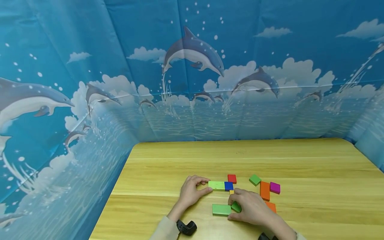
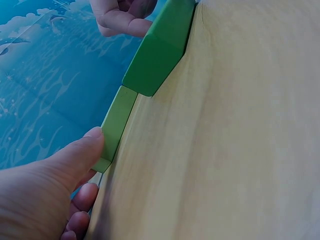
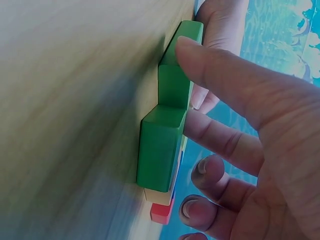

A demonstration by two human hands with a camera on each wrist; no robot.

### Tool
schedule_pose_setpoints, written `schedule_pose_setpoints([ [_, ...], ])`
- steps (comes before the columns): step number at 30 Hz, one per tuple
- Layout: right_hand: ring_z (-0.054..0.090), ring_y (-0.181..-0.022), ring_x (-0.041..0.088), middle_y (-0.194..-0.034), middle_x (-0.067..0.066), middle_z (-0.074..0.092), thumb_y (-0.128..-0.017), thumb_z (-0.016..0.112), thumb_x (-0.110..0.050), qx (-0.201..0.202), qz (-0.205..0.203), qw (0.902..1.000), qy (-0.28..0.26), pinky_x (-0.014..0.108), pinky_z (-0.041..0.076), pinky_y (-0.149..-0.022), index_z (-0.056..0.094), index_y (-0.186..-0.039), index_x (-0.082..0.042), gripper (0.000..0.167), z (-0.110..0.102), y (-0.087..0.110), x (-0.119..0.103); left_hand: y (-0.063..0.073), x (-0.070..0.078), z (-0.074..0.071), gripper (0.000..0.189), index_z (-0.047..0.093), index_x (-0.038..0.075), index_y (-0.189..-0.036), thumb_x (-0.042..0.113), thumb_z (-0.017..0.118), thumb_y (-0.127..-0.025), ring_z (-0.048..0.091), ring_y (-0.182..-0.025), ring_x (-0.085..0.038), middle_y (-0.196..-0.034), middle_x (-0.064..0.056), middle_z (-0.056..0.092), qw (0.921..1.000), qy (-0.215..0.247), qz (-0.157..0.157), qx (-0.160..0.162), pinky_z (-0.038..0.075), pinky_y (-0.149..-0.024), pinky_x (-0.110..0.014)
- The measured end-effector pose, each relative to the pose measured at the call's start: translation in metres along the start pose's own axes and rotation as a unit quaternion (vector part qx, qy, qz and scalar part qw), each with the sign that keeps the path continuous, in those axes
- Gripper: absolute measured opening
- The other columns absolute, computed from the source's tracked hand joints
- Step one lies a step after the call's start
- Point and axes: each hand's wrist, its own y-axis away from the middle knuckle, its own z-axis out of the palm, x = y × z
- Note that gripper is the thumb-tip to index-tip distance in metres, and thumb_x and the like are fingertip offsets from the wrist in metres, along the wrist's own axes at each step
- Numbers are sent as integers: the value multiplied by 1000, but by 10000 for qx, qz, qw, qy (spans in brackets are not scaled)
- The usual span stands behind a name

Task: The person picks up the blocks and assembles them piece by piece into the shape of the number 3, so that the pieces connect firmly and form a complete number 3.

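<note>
My left hand (image 1: pixel 191 190) holds the left end of a light green rectangular block (image 1: pixel 216 185) between thumb and fingers. A small blue square block (image 1: pixel 229 186) adjoins that block's right end. Nearer to me, the thumb and index finger of my right hand (image 1: pixel 250 206) pinch the right end of a longer green rectangular block (image 1: pixel 221 209). A smaller green block (image 1: pixel 236 207) lies beside that end, partly hidden under the right hand. In the right wrist view the small green block (image 3: pixel 160 155) stands in front of the longer green block (image 3: pixel 175 82). A yellow block (image 1: pixel 231 192) shows slightly above the right fingers.
Beyond the blue block lies a red square block (image 1: pixel 232 178). To the right are a green square (image 1: pixel 255 180), an orange rectangle (image 1: pixel 265 190), a magenta square (image 1: pixel 275 187) and another orange block (image 1: pixel 271 206). A dolphin-printed curtain (image 1: pixel 192 100) borders the wooden table (image 1: pixel 324 166).
</note>
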Motion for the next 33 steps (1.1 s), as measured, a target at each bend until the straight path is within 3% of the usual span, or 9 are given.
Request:
schedule_pose_setpoints([
  [33,35,-59,2,-73,-16,39,-70,77,-54,-9,-182,9998,-77,23,28,-50,64,-86,-28,33,-3,2,2,1,0,0,35,72,27,-105,50,70,-80,45,-80,-6,-89,15,58,9999,80,-68,-28,38,-72,-25],
])
